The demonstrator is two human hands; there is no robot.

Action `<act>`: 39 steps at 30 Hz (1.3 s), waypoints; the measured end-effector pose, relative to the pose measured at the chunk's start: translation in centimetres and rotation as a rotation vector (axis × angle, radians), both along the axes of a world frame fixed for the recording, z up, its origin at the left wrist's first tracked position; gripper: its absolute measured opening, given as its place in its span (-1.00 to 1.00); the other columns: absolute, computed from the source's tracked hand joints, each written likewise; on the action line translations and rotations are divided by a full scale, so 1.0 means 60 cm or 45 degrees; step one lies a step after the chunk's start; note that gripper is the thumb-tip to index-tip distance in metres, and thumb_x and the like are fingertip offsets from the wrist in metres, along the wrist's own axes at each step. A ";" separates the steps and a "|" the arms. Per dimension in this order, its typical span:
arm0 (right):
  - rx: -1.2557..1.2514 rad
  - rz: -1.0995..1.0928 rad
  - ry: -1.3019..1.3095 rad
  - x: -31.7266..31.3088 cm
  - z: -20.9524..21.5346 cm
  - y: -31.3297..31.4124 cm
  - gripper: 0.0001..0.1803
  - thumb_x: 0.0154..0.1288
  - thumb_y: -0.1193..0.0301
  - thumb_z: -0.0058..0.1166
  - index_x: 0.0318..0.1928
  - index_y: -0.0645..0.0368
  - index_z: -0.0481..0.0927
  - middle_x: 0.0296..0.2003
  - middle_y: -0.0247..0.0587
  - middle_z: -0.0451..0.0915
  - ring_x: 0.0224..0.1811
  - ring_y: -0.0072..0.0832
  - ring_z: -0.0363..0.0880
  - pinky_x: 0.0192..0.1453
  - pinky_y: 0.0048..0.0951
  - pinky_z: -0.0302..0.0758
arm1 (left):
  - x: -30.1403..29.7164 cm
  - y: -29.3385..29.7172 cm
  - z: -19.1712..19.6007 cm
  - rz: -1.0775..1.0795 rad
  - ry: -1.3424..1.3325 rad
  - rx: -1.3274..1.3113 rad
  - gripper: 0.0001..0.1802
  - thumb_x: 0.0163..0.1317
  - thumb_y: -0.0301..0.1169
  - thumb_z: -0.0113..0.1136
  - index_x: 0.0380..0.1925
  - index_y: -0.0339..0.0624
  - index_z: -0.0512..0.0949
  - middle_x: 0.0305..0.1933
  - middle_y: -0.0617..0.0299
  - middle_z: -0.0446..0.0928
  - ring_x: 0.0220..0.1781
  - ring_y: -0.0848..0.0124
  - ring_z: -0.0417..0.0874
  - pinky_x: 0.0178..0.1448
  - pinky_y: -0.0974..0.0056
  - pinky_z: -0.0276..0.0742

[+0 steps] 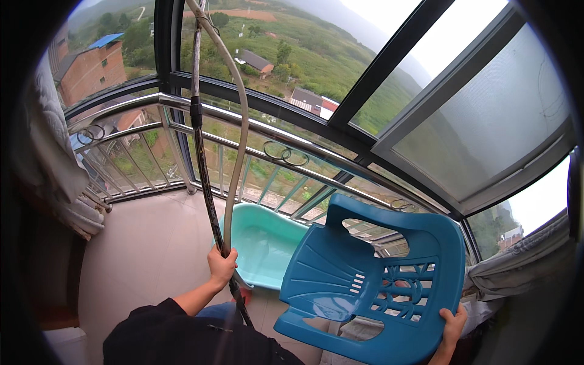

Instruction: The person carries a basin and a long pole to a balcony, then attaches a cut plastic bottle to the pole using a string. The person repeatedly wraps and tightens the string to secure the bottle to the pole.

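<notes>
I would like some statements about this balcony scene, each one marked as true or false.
1. The left hand grips a dark pole. True.
2. The right hand holds a red chair. False: the plastic chair is blue.
3. A turquoise tub stands by the metal railing. True.
4. The chair stands on the floor. False: it is held up, tilted, at its edge.
5. The window frame shows a brick wall close behind it. False: fields and houses lie far below.
</notes>
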State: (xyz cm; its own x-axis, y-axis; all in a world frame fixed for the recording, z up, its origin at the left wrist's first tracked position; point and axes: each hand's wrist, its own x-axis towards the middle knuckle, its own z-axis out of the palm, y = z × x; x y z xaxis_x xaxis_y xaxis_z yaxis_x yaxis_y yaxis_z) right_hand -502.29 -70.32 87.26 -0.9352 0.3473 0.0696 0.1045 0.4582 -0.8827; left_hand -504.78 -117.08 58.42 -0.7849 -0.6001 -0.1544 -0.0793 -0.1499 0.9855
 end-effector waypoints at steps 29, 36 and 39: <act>-0.833 -1.639 -0.009 0.727 -0.650 -0.417 -0.70 0.02 0.64 -0.07 -0.15 0.31 0.38 -0.22 -0.05 0.47 -0.26 -0.28 0.49 -0.21 -0.23 0.50 | 0.213 -0.261 0.030 -0.787 -0.068 -0.066 -0.85 0.05 -0.54 0.09 -0.54 -0.28 0.30 -0.70 0.31 0.35 -0.77 0.54 0.43 -0.69 0.43 0.39; -0.585 -2.410 -0.448 0.842 -0.805 -0.433 -0.72 0.23 0.33 0.05 -0.23 0.30 0.36 -0.24 -0.06 0.45 -0.33 -0.25 0.48 -0.29 -0.30 0.49 | 0.229 -0.235 0.018 -0.881 -0.032 -0.171 -0.82 0.07 -0.51 0.10 -0.53 -0.27 0.29 -0.71 0.31 0.35 -0.77 0.52 0.45 -0.70 0.43 0.39; -0.416 -2.505 -0.442 0.825 -0.776 -0.433 -0.71 0.25 0.28 0.04 -0.30 0.29 0.37 -0.32 -0.08 0.44 -0.40 -0.28 0.46 -0.36 -0.32 0.46 | 0.207 -0.214 0.007 -0.891 0.027 -0.199 -0.82 0.07 -0.50 0.10 -0.53 -0.26 0.29 -0.72 0.29 0.36 -0.77 0.50 0.45 -0.71 0.42 0.39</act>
